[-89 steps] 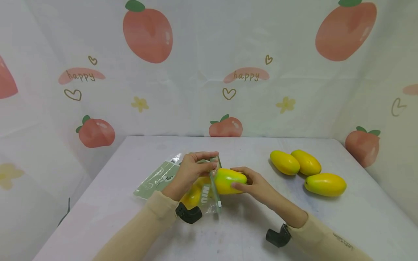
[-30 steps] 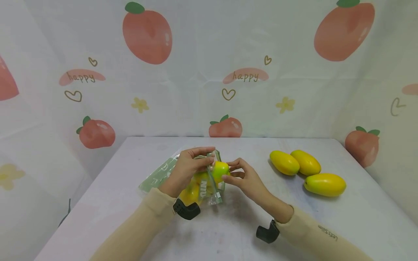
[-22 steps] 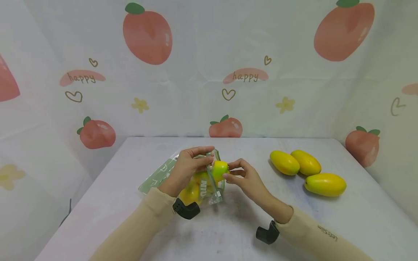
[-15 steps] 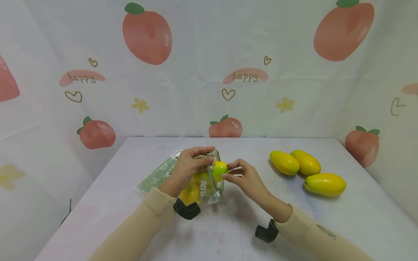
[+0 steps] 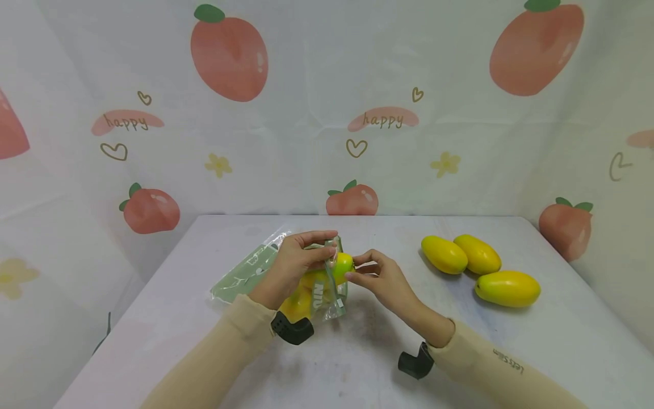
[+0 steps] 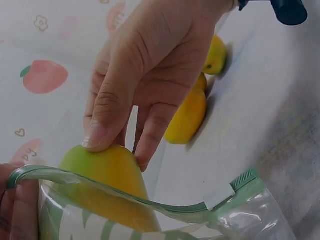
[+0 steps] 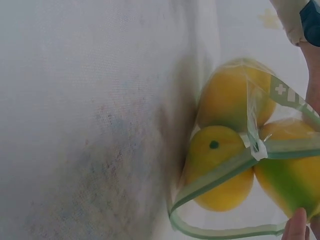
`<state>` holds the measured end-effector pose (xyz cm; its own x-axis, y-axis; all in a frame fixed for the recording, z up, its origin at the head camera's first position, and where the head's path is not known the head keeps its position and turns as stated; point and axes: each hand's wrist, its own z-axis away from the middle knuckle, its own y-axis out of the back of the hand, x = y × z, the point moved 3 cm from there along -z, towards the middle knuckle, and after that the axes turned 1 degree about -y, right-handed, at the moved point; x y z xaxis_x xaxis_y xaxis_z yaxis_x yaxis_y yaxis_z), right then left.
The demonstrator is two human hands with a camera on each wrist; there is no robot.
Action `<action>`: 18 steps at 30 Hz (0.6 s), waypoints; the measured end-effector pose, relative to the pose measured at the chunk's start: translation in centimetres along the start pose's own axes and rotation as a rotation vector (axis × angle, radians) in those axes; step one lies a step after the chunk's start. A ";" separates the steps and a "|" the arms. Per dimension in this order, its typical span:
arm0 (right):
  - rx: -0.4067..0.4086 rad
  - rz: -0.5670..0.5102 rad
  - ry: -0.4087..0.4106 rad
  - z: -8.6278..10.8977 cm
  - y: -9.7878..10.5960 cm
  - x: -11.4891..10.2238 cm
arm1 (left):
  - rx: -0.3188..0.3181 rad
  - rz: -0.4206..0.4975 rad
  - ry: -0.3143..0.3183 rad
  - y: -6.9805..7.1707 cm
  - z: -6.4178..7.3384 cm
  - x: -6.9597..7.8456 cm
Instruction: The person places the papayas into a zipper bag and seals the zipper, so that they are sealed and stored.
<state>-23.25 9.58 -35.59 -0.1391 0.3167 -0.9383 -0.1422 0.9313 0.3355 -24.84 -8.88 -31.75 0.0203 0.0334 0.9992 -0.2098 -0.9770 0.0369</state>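
My left hand [image 5: 301, 258] pinches the clear, green-rimmed plastic zip bag [image 5: 318, 295], likely limp and slippery, at its opening. In that opening sits a smooth yellow-green oval mango [image 5: 343, 263], probably light and firm; my right hand [image 5: 384, 279] pinches its protruding end, the best hold.

Two fruits [image 7: 220, 150] in bag [image 5: 318, 296], third fruit [image 5: 344, 263] partly in; three others [image 5: 477, 255] right, on table [image 5: 368, 363]
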 end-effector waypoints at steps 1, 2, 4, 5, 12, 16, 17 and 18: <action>0.002 0.006 -0.003 0.0 0.0 0.0 | 0.001 0.002 0.003 0.0 0.0 0.0; 0.004 0.014 -0.006 0.0 0.0 -0.1 | 0.002 0.005 0.006 0.0 -0.1 0.0; 0.006 0.032 -0.013 0.0 -0.1 -0.1 | 0.006 0.008 0.013 0.0 -0.1 -0.1; 0.007 0.038 -0.016 0.0 -0.1 -0.2 | 0.008 0.011 0.018 -0.1 -0.2 -0.1; -0.010 0.072 -0.019 -0.2 -0.4 -0.1 | 0.014 0.012 0.024 -0.2 -0.2 0.1; -0.011 0.081 -0.021 -0.2 -0.4 -0.3 | 0.016 0.008 0.030 -0.2 -0.2 0.1; -0.010 0.084 -0.023 -0.2 -0.4 -0.3 | 0.017 0.008 0.032 -0.2 -0.2 0.1; -0.010 0.086 -0.026 -0.2 -0.4 -0.3 | 0.016 0.006 0.032 -0.2 -0.2 0.1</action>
<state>-23.35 9.05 -35.45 -0.1259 0.4000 -0.9078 -0.1402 0.8987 0.4155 -24.94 -8.63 -31.67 -0.0121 0.0339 0.9994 -0.1938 -0.9806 0.0309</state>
